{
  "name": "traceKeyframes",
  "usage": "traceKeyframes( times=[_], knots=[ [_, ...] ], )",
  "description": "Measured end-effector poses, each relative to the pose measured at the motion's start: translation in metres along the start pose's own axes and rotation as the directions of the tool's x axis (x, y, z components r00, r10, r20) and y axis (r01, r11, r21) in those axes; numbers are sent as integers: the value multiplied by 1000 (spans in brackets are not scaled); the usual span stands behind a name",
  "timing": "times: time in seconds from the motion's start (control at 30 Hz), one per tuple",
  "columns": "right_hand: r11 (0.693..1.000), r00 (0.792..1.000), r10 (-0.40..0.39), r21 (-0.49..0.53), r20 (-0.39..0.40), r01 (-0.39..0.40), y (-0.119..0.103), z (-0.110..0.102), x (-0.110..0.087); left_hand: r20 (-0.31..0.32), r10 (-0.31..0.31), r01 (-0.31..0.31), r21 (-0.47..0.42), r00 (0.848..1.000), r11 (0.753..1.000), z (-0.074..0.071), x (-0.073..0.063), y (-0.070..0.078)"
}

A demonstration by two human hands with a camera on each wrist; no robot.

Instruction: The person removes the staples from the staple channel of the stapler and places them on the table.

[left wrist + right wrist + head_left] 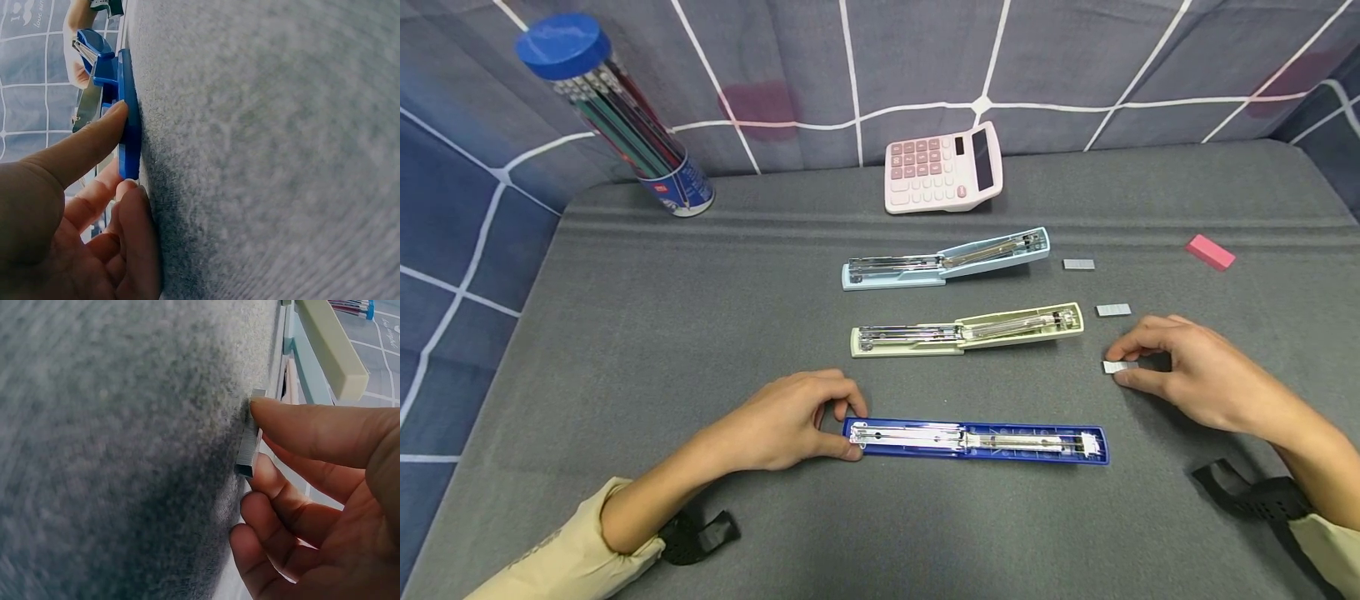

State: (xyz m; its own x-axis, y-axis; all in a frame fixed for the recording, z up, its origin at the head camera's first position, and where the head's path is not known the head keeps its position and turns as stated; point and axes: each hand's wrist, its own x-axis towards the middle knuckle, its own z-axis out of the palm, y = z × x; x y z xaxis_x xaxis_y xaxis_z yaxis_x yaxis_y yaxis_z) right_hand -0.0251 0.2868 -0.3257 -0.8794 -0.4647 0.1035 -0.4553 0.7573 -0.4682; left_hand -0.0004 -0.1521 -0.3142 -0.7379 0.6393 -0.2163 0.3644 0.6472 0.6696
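Note:
A dark blue stapler lies opened out flat on the grey cloth. Its left end is held between the thumb and fingers of my left hand; the left wrist view shows the thumb against the blue base. Over to the right, my right hand pinches a short strip of staples between thumb and fingers. Seen from the right wrist, this silver strip has its open channel end showing. Two more staple strips lie beyond that hand, one nearer and one farther.
Behind the blue stapler lie an opened pale green stapler and an opened light blue stapler. A pink block is at the right. At the back stand a pink calculator and a blue-lidded tub of pencils.

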Motion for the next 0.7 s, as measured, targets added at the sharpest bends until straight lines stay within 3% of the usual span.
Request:
traceKeyframes(
  times=[0.7],
  knots=[
    [999,998,-50,10,25,49,1,0,-2,-30,-37,39,44,999,998,4,-9,1]
  ],
)
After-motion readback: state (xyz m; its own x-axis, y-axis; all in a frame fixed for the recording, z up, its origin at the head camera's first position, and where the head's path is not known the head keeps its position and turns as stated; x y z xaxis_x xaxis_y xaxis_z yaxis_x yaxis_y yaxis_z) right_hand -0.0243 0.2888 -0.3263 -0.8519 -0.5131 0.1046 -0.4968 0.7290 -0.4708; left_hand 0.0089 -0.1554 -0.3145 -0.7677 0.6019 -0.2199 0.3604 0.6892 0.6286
